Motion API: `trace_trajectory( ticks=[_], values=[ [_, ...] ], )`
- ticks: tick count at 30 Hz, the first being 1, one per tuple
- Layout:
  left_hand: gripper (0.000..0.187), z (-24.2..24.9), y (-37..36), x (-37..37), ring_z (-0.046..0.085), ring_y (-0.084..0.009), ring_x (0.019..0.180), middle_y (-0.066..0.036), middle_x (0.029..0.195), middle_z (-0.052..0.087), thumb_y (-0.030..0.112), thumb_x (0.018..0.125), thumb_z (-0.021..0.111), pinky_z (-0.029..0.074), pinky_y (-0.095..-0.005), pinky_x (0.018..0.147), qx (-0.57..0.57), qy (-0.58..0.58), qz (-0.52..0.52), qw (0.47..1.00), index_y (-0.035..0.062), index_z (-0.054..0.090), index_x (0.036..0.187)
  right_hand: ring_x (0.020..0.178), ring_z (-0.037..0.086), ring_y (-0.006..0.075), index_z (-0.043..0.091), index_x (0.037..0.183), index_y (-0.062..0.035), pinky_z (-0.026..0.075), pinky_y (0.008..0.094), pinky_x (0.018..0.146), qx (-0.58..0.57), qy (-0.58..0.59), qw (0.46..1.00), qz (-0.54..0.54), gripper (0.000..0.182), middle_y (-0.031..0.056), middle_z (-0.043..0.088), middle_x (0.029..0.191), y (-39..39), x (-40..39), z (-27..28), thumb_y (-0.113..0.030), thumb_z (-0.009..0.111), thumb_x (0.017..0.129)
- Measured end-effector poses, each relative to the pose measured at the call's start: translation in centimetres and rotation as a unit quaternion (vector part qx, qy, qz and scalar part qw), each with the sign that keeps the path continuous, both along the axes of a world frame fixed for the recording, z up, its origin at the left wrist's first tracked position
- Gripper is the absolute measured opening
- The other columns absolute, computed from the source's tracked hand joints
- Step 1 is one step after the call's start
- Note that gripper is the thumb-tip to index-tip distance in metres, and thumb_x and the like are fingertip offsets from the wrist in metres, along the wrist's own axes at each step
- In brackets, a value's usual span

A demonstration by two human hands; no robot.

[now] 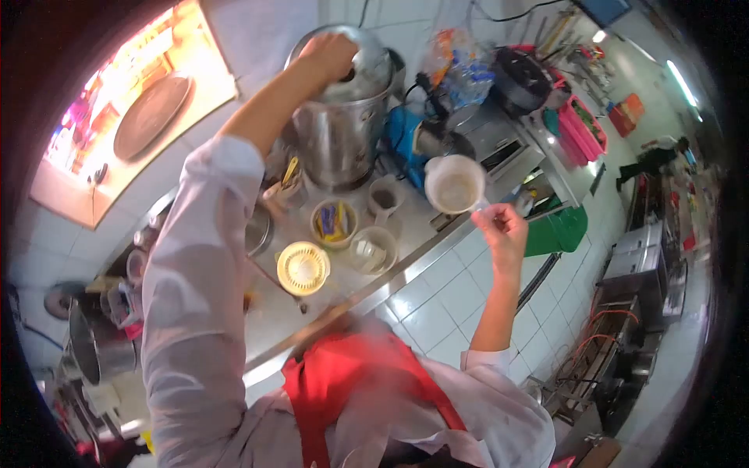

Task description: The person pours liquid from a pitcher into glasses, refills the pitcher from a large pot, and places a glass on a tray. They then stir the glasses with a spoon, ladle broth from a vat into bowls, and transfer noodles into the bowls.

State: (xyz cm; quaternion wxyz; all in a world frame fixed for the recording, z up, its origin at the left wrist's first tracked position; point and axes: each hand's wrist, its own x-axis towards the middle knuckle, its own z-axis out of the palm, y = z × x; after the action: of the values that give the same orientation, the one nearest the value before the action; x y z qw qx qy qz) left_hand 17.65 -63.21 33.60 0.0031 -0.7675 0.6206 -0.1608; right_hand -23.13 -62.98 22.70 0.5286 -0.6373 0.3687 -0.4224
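A white plastic jug (455,184) is held by its handle in the right hand (502,228), the grip pressed around it, above the tabletop (308,312) edge. The lid (360,66) of a steel urn (341,136), farther left, is pinched at its knob by the left hand (328,56). Small bowls (335,222) and a yellow juicer (303,268) are set nearer.

Silver urn (339,132) — white cup (455,186), red apron (343,382) (yellow juicer (303,268))

Bright, fisheye warp, dark blurry edges
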Motion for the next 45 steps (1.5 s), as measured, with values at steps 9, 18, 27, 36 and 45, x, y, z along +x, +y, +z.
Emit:
trace_trajectory(
  ticks=[9,18,27,36,45],
  values=[
    [0.021,-1.6,-1.3,-0.6,0.064,-0.0277,0.093,-0.015,0.100,0.064,0.020,0.072,0.067,0.053,-0.0360,0.079,0.029,-0.110,-0.019,0.993,0.0044,0.070,0.086,0.055,0.044,-0.0002,0.059,0.076,-0.0075,0.035,0.0171,0.050,0.046,0.024,0.998,-0.025,0.026,-0.0066,0.055,0.068,1.4,-2.7,-1.8,-0.014,0.084,0.070],
    [0.026,-1.7,-2.9,1.2,0.065,-0.0315,0.094,-0.021,0.102,0.063,0.020,0.072,0.065,0.055,-0.0391,0.078,0.034,-0.096,-0.017,0.995,0.0009,0.068,0.089,0.052,0.043,0.0015,0.060,0.078,-0.0038,0.034,0.0195,0.048,0.020,0.061,0.996,-0.064,0.031,-0.0045,0.054,0.063,0.3,-6.0,-3.3,-0.022,0.084,0.069],
    [0.026,1.1,-1.0,3.7,0.062,-0.0397,0.090,-0.023,0.098,0.062,0.024,0.077,0.057,0.050,-0.0476,0.079,-0.010,0.061,-0.029,0.998,0.0009,0.067,0.084,0.053,0.039,0.0007,0.059,0.080,-0.0028,0.031,0.0187,0.048,0.047,0.032,0.998,-0.028,0.030,-0.0034,0.054,0.066,-1.5,-4.8,-3.1,-0.016,0.083,0.070],
    [0.032,0.1,-2.0,4.2,0.059,-0.0424,0.090,-0.027,0.092,0.061,0.027,0.085,0.049,0.047,-0.0488,0.082,0.012,0.078,-0.074,0.994,0.0002,0.066,0.088,0.052,0.040,-0.0008,0.059,0.075,-0.0067,0.030,0.0171,0.047,0.074,0.042,0.996,-0.023,0.027,-0.0069,0.052,0.063,-2.0,-4.3,-3.5,-0.015,0.084,0.068],
    [0.020,-0.4,-2.1,5.8,0.056,-0.0376,0.077,-0.021,0.085,0.056,0.017,0.080,0.062,0.046,-0.0443,0.069,-0.056,0.154,-0.135,0.977,-0.0023,0.058,0.085,0.051,0.045,0.0044,0.062,0.075,-0.0039,0.036,0.0219,0.048,0.140,-0.016,0.987,-0.074,0.032,-0.0041,0.053,0.059,-1.3,-5.3,-10.8,-0.023,0.086,0.065]
  ],
)
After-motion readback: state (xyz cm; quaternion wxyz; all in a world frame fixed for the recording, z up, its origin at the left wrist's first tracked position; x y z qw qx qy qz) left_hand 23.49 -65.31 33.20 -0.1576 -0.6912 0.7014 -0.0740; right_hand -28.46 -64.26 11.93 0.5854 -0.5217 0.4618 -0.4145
